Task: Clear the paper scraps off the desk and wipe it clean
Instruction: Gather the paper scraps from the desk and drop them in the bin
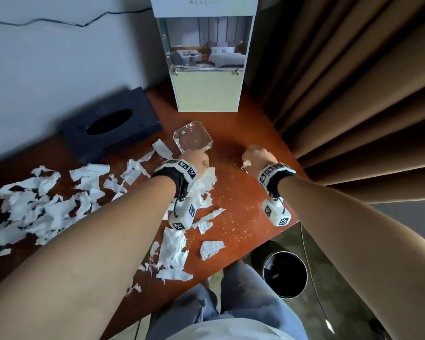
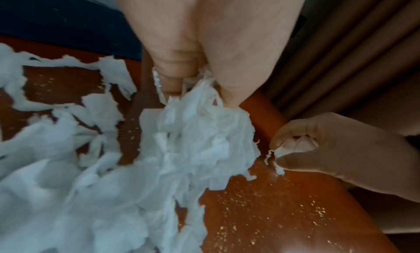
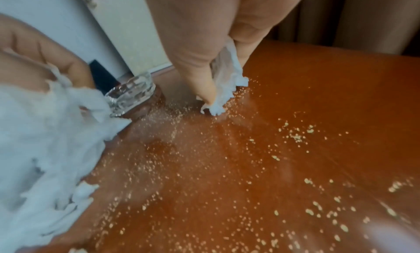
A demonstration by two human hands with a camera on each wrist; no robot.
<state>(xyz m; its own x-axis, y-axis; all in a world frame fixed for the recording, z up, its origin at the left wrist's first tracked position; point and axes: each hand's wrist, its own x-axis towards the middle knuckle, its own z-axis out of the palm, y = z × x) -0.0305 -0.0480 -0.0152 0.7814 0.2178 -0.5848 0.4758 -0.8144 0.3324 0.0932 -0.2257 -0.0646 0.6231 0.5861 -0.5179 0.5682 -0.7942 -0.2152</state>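
At the near edge of the worktop (image 1: 243,192), around six o'clock in the head view, torn paper scraps (image 1: 172,256) lie in a loose pile, and a round black bin (image 1: 285,274) stands on the floor just off the worktop's five o'clock corner, probably so that gathered paper can be dropped straight down into it. More scraps spread away toward nine o'clock, so most of the clearing looks undone. Fine pale crumbs (image 3: 261,158) speckle the bare brown surface toward three o'clock; these will likely need the wiping step, not picking. A little farther in, the left hand (image 1: 194,160) is curled shut on a big bunch of scraps (image 2: 200,131), which hangs from the fingers onto the worktop; gathering many at once seems the aim. At its three o'clock, well apart from it, the right hand (image 1: 258,157) pinches a small wad of paper (image 3: 225,80) between thumb and fingers, its lower end pressed to the surface among the crumbs, perhaps to sweep them together. Just beyond the left hand sits a clear glass ashtray (image 1: 192,137), holding no scraps that I can see. Farther off at eleven o'clock stands a dark tissue box (image 1: 113,123), and at twelve o'clock an upright calendar (image 1: 207,67) leans by the wall, with brown curtains (image 1: 353,94) to its right.
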